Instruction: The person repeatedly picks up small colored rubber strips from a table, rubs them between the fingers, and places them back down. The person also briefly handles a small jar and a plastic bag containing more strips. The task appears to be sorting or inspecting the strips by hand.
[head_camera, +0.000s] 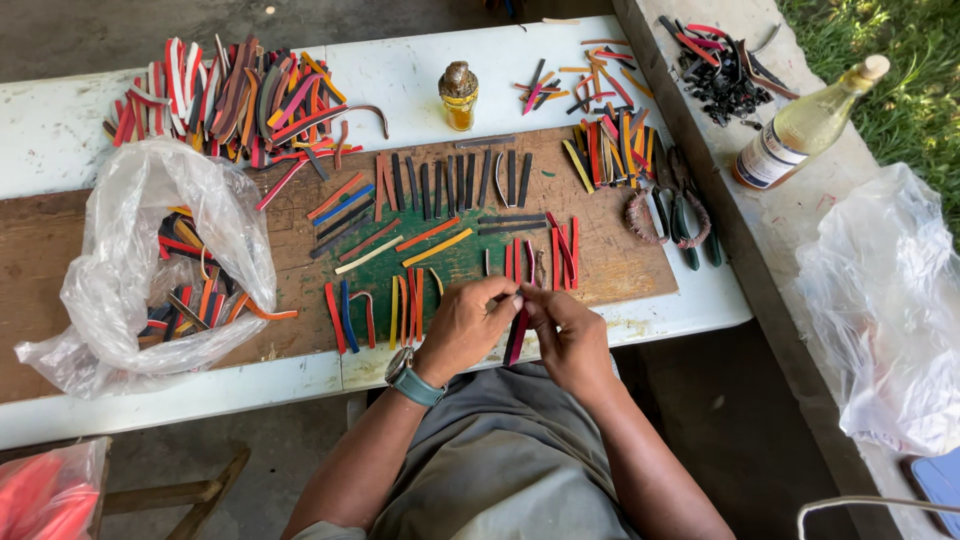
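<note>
Hands (520, 325) on dark strip (516, 338)

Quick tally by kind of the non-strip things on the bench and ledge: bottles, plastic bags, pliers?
Bottles: 2, a small amber bottle and a large pale bottle
Clear plastic bags: 2, one by the strips, one on the ledge
Pliers: 2, the green-handled pliers
Total: 6

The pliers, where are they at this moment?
In the head view the pliers lie at the right end of the wooden board, beside a stack of coloured strips and below the big bottle.
</note>
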